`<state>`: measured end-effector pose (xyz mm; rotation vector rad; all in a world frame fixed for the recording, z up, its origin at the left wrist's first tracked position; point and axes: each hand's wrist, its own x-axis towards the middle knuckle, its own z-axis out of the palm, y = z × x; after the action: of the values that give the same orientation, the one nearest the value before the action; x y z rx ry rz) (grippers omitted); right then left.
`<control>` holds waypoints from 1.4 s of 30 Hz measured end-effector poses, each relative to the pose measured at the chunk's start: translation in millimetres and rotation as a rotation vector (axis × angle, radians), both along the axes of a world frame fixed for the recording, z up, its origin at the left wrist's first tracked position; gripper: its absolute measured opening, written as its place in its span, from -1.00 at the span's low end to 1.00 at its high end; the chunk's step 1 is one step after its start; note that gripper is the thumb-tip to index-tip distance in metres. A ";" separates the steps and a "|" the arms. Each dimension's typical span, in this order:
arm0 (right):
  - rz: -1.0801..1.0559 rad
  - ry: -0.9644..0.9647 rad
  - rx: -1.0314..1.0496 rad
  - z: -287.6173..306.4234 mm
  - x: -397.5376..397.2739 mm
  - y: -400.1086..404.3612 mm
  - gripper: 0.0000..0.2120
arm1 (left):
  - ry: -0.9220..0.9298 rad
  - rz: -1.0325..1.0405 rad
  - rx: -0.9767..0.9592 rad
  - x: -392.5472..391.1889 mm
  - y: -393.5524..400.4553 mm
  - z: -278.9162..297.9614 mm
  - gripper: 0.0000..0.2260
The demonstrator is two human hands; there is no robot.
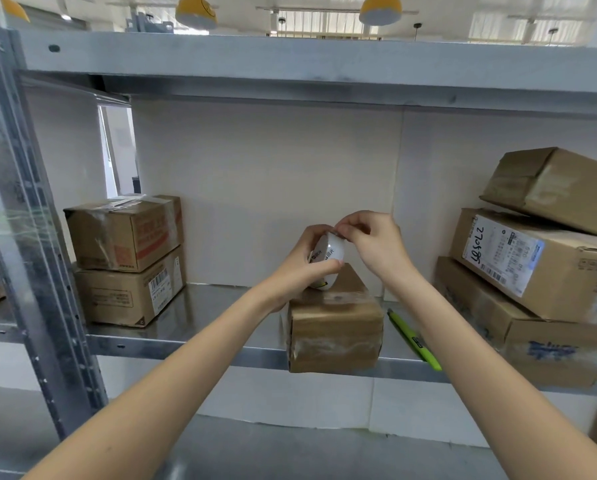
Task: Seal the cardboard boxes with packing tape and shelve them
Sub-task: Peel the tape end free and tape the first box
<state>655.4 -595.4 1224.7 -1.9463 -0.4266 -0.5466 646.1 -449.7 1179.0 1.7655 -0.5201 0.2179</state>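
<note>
The left hand (302,261) grips the tape roll (328,258) above a small box (335,332); the right hand (373,242) pinches the roll's top edge.

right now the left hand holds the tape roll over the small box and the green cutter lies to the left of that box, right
Not quite: the head view shows the green cutter lying on the shelf to the right of the small box, not the left. The left hand does hold the tape roll over that box.
</note>
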 end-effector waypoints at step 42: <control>0.279 0.191 0.794 3.5 -31.9 18.9 -0.95 | -0.610 0.412 -0.145 -10.3 -0.8 19.4 -0.43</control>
<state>623.5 -576.5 1228.1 -1.1371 -0.2882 -0.2781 635.8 -450.5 1198.4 1.6334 -0.5449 1.0787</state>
